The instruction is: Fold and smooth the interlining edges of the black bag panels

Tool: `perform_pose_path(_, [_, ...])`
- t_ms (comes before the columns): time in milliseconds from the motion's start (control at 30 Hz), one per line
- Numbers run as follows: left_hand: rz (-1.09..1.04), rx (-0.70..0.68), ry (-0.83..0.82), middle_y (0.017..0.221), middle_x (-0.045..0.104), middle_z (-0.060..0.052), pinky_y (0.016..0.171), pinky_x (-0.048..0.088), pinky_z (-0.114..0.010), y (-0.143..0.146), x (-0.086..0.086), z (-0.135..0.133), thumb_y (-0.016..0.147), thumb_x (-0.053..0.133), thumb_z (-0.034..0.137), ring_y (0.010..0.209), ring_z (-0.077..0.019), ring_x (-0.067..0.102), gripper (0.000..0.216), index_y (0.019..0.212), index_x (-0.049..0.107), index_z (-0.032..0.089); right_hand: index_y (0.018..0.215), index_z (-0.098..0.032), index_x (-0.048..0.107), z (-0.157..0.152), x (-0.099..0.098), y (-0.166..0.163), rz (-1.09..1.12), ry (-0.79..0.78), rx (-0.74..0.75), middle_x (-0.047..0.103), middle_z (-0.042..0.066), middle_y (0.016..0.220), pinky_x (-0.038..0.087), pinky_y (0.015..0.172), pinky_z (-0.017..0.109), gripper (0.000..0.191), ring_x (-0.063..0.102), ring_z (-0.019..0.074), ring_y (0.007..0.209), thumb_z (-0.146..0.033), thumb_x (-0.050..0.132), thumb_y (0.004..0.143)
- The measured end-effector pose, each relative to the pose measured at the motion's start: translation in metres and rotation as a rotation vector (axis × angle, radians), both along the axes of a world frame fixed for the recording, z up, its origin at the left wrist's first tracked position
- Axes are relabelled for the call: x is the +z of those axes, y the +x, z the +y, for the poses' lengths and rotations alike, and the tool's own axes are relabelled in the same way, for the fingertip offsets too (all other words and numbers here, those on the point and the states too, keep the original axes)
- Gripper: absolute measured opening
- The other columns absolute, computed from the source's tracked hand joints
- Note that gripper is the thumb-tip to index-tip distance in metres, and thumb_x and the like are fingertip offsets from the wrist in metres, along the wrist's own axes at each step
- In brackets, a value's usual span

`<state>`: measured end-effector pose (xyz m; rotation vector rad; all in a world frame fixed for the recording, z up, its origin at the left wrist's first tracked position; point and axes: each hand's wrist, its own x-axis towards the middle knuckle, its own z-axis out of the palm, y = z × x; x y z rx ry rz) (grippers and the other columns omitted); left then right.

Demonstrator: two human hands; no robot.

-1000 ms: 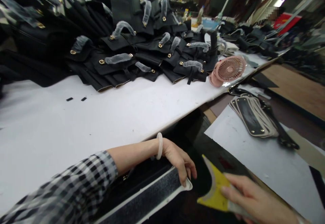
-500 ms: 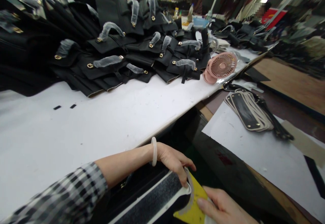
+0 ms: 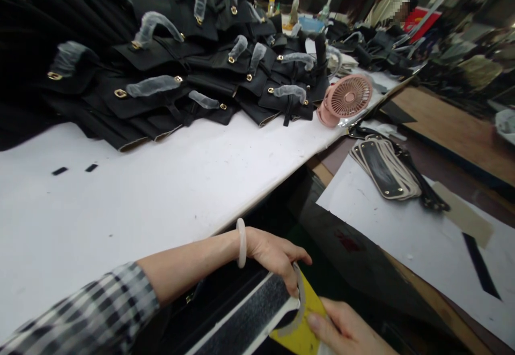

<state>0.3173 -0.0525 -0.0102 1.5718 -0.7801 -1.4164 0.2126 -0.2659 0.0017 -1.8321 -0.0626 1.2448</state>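
Observation:
My left hand (image 3: pixel 277 256), with a pale bangle at the wrist, curls over the end of a black panel with whitish edges (image 3: pixel 249 312). Its thumb and fingers pinch that end, where a curved edge shows. In my right hand (image 3: pixel 346 325) is a flat yellow piece (image 3: pixel 306 312) with a concave, greyish rim, gripped between thumb and fingers. That rim lies against the rounded end of the panel, just below my left fingers. Darker black material lies beneath the panel; its shape is hard to make out.
Black bags with plastic-wrapped handles (image 3: pixel 153 84) are heaped across the white table (image 3: pixel 161 194). A pink fan (image 3: pixel 348 97) stands at the table's edge. To the right, a stack of black pieces with pale borders (image 3: pixel 384 170) and a black strip (image 3: pixel 480 264) lie on white paper (image 3: pixel 426 242).
The camera view has shifted slightly, so the background sits further left and higher. Both hands keep their grips; the yellow piece now covers a little more of the panel's rounded end.

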Motion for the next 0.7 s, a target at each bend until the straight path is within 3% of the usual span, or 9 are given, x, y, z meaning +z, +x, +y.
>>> perform_pose_path(233, [0.075,0.046,-0.048,0.122,0.065,-0.020,0.083,0.056,-0.037,-0.003,-0.008,0.000,0.059,0.077,0.026,0.108,-0.0343,0.066,0.114,0.154,0.020,0.000,0.098,-0.013,0.064,0.006,-0.001,-0.001,0.075,0.172,-0.047,0.063,0.006,0.091,0.039,0.067,0.022,0.056,0.049,0.0137,0.077,-0.067,0.050,0.091])
perform_pose_path(367, [0.195,0.127,-0.107,0.106,0.066,-0.007,0.076,0.054,-0.033,-0.007,-0.019,-0.002,0.056,0.074,0.017,0.094,-0.0253,0.066,0.111,0.154,0.021,0.012,0.096,-0.013,0.063,0.015,-0.003,-0.001,0.067,0.165,-0.084,0.062,0.006,0.088,0.038,0.065,0.022,0.060,0.047,0.0129,0.073,-0.070,0.048,0.090])
perform_pose_path(500, [0.295,0.283,-0.206,0.092,0.062,0.001,0.069,0.050,-0.028,-0.012,-0.028,0.001,0.048,0.070,0.007,0.082,-0.0175,0.060,0.101,0.142,0.036,0.017,0.091,-0.013,0.061,0.027,-0.009,-0.005,0.064,0.098,-0.073,0.060,0.005,0.082,0.037,0.061,0.022,0.069,0.045,0.0110,0.067,-0.080,0.046,0.084])
perform_pose_path(600, [0.302,0.385,-0.219,0.091,0.064,0.002,0.065,0.050,-0.028,-0.017,-0.021,0.010,0.049,0.068,0.007,0.076,-0.0164,0.061,0.095,0.139,0.039,0.018,0.090,-0.014,0.060,0.037,-0.016,-0.016,0.069,-0.022,-0.144,0.058,0.003,0.071,0.035,0.051,0.022,0.081,0.046,0.0105,0.057,-0.092,0.043,0.073])
perform_pose_path(700, [0.189,0.470,-0.125,0.095,0.069,-0.002,0.066,0.050,-0.029,-0.025,-0.002,0.016,0.059,0.075,0.020,0.079,-0.0184,0.064,0.085,0.138,0.042,0.017,0.093,-0.015,0.058,0.046,-0.025,-0.031,0.080,-0.117,-0.264,0.058,0.003,0.062,0.037,0.047,0.023,0.089,0.053,0.0137,0.053,-0.098,0.041,0.064])
